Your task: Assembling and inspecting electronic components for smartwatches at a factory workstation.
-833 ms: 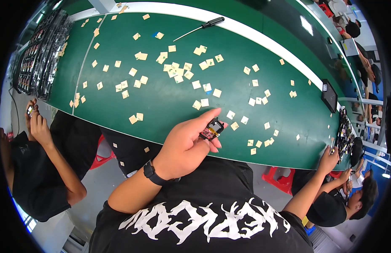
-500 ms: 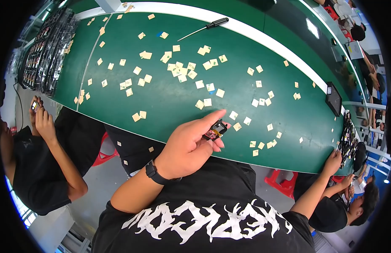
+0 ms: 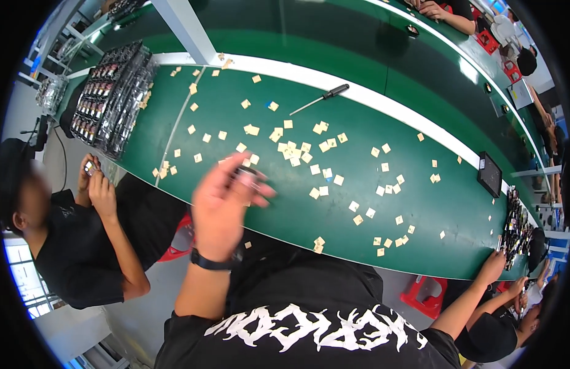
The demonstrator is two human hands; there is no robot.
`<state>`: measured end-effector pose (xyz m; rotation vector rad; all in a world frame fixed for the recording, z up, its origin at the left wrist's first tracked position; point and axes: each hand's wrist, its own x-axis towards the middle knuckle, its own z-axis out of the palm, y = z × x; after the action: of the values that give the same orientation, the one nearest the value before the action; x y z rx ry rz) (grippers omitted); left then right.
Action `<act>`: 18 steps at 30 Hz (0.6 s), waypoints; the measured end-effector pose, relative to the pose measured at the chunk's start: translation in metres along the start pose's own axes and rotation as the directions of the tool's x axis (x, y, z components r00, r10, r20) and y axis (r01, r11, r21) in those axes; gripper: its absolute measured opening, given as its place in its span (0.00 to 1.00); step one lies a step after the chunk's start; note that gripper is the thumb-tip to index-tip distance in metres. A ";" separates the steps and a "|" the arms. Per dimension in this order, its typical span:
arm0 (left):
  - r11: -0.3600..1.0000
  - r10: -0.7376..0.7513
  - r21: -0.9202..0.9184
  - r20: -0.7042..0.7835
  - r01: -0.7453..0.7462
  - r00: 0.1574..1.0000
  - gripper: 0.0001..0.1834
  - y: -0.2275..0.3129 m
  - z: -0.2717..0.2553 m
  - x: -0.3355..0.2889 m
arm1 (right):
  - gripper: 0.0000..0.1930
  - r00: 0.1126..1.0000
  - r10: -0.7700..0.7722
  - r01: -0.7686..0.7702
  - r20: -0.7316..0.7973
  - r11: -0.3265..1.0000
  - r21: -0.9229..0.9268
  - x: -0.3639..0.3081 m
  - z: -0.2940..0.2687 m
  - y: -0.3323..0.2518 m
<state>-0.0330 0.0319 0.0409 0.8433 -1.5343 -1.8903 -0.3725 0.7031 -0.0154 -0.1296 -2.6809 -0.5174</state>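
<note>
the left grip [image 3: 220,209] is folded around a small dark part [image 3: 248,170], pinching it between thumb and fingers, above the near side of the green table [image 3: 420,206]. the right grip [image 3: 493,266] is by the near edge at the table's right end, close to a heap of black pieces [image 3: 517,230]; whether it pinches anything or is spread, i cannot tell.

the main risk seems to be a slip: the part is small and only the fingertips appear to support it, so a loose pinch could let it fall among the pale squares [image 3: 291,147], or past the near edge to the floor. a low wrist or cuff could also sweep the scattered squares out of place. the screwdriver [image 3: 335,93] lies well apart, so a knock from there looks unlikely.

the part's dark upper edge seems to run across the fingertips, slanting slightly down to the right, which may be its long axis. blur and the fingers hide its ends, so i cannot tell which way its face points.
</note>
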 end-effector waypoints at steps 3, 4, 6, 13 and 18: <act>0.936 0.268 0.293 -0.238 -0.194 0.934 0.18 0.002 -0.070 0.045 | 0.15 1.000 -0.014 0.014 0.012 0.999 0.029 0.004 0.001 -0.004; 0.923 0.282 0.343 -0.296 -0.174 0.913 0.18 0.004 -0.099 0.057 | 0.15 1.000 -0.016 0.015 0.011 0.999 0.038 0.006 0.003 -0.002; 0.886 0.305 0.450 -0.377 -0.115 0.875 0.18 -0.002 -0.147 0.078 | 0.15 0.998 -0.061 0.060 0.004 0.993 0.101 0.008 0.005 0.004; 0.632 0.382 0.772 -0.394 0.075 0.836 0.19 -0.015 -0.218 0.116 | 0.11 0.994 -0.012 0.003 0.111 0.996 0.084 0.005 -0.001 0.011; 0.290 0.487 0.949 -0.257 0.123 0.835 0.26 -0.004 -0.201 0.121 | 0.10 0.997 -0.076 0.073 0.015 0.987 0.144 -0.001 -0.004 0.009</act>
<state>0.0417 -0.1846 -0.0076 1.3985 -2.1927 -0.2312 -0.3684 0.7098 -0.0089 0.0064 -2.7409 -0.3461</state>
